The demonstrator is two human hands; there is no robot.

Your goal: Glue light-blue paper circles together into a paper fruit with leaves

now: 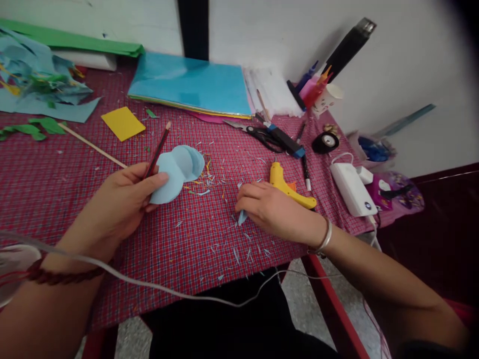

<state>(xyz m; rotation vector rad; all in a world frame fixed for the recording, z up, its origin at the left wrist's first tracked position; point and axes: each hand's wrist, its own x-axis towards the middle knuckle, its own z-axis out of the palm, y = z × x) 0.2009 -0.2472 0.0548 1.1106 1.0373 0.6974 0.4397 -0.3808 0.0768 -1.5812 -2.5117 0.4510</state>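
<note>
Evidently, light-blue paper (168, 184) is being handled: it is being held above the surface (160, 259) by the closed thumb and fingers of the left hand (125, 197), where a pencil (159, 147) is also being gripped. A blue scrap (242, 217) is being pinched, it seems, by the bunched fingers of the right hand (267, 207). A steady hold is being called for. The right side is being crowded by a glue gun (279, 177), scissors (262, 137) are lying beyond, clippings (209, 174) are being spread between the hands, and the near side is being crossed by a cable (235, 304).
</note>
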